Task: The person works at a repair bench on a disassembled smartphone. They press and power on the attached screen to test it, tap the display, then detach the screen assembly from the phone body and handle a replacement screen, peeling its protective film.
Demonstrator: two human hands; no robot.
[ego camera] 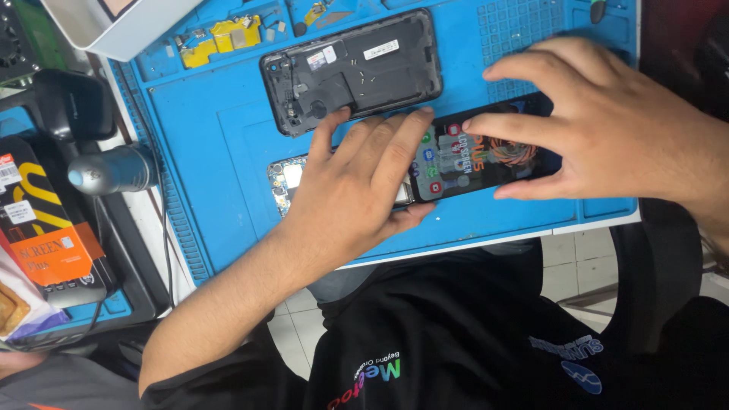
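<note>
Blue repair mat (220,144) covers table. Left hand (357,190) lies flat on opened phone (287,182); right hand (600,129), fingers spread, presses lit screen (486,163) mid-frame. Thin, light, fragile; grip by edges.

Phone repair workshop, blue repair mat (220,152), opened phone back (357,68)

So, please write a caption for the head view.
Both hands, left hand and right hand, touch a lit phone on a blue mat.
</note>
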